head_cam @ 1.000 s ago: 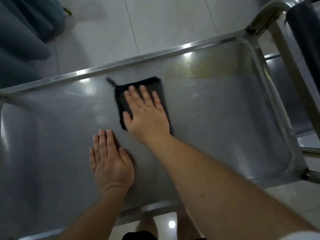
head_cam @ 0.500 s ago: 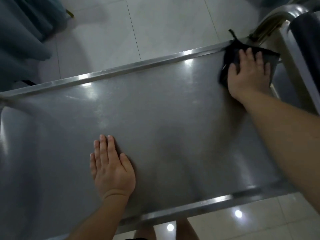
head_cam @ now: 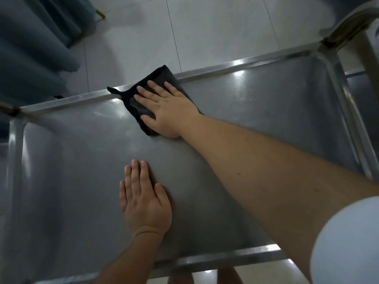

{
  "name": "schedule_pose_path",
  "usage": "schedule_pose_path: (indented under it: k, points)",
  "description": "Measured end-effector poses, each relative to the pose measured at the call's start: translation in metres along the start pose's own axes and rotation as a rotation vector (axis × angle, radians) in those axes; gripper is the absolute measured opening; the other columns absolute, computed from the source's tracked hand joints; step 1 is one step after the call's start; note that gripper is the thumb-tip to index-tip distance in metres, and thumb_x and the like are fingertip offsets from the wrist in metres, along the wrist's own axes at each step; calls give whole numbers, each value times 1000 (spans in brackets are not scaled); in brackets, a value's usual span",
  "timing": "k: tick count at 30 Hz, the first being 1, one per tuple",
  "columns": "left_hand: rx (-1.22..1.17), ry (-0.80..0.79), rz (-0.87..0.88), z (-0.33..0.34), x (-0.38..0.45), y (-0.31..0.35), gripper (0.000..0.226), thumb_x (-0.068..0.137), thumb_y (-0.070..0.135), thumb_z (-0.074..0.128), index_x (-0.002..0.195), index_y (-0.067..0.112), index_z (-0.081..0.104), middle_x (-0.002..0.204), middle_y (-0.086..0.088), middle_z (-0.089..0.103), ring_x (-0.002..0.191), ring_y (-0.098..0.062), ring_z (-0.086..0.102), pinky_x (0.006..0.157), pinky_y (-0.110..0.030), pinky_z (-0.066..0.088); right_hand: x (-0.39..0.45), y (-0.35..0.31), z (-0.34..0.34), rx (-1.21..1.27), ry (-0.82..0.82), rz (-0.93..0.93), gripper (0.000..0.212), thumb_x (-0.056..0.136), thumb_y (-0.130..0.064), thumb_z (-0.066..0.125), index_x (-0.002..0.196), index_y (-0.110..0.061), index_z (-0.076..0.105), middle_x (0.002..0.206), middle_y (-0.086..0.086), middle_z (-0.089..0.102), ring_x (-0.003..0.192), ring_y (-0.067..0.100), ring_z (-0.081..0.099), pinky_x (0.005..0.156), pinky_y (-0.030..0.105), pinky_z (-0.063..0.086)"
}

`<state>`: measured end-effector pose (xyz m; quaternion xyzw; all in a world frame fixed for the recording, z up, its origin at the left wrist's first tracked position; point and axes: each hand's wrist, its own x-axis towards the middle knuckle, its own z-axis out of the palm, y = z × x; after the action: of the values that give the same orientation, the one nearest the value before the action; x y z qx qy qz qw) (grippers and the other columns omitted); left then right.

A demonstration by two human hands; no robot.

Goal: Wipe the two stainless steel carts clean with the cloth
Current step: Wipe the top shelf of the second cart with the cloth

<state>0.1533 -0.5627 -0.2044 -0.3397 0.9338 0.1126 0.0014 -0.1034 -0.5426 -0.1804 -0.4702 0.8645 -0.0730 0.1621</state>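
Observation:
I look down on the top tray of a stainless steel cart (head_cam: 256, 124). A folded black cloth (head_cam: 141, 99) lies against the tray's far rim, left of centre, partly over the rim. My right hand (head_cam: 166, 107) presses flat on the cloth with the fingers spread. My left hand (head_cam: 143, 199) rests palm down on the bare steel nearer to me, holding nothing. At the right edge part of a second steel cart (head_cam: 356, 72) shows, mostly out of frame.
A curved steel handle (head_cam: 352, 19) rises at the tray's far right corner. Blue-grey curtains (head_cam: 32, 50) hang at the upper left over a white tiled floor (head_cam: 205, 29). My bare feet (head_cam: 205, 277) show below the near rim.
My right hand slid the cloth from the tray's middle to the far right corner, then back left along the far rim to left of centre. The left hand stayed put.

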Motion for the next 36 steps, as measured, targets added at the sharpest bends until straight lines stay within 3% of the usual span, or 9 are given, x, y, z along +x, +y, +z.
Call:
schedule_pose_path:
  k: [5,11,15,17,21,27,32,36]
  points:
    - [-17,12,2,-1,0,1,68,100,35,35,166,18,30,175,0,21,162,-17,11,132,-44,7,-23,58,-10,-48,32,5,70,100,-62,22,164,-36,12,171,-16,6,158,9,-2,128,40,-4]
    - [-14,15,9,0,0,1,68,100,35,35,165,17,31,174,-2,23,162,-20,13,132,-44,7,-84,180,-35,-65,113,395,77,95,-65,18,164,-31,17,171,-8,17,157,15,12,126,40,0]
    - [-22,14,2,-2,0,2,68,99,35,36,164,16,33,174,-3,24,162,-21,15,132,-46,9,-139,244,-45,8,174,638,83,92,-67,13,164,-25,16,172,-5,13,158,18,7,127,42,1]
    - [-37,14,-1,-3,0,4,69,97,34,37,164,15,34,173,-4,26,162,-22,16,131,-48,11,-160,260,-49,-4,175,671,83,94,-66,11,165,-24,12,173,-5,9,159,17,4,128,43,2]
    - [-49,-2,-10,-6,0,4,70,97,33,38,164,15,34,174,-5,25,162,-23,15,131,-48,9,-181,260,-42,-39,182,632,78,98,-62,12,165,-22,10,173,-4,6,159,16,2,128,41,2]
    - [-54,-14,-6,-11,1,7,70,97,34,36,164,14,31,174,-7,23,162,-23,13,132,-44,5,-232,241,-23,9,204,778,78,100,-64,15,165,-21,14,173,-2,6,159,18,1,128,43,2]
    - [-63,3,8,-10,0,5,71,96,35,36,164,14,31,174,-8,23,162,-24,13,132,-44,5,-305,177,14,45,244,897,75,103,-59,17,165,-18,10,173,0,3,159,21,-2,128,45,2]
    - [-70,21,14,-9,0,4,70,97,36,36,163,16,30,174,-7,23,162,-24,14,132,-44,5,-375,127,43,54,179,907,73,104,-59,14,165,-21,0,173,-2,-6,158,17,-10,128,46,1]
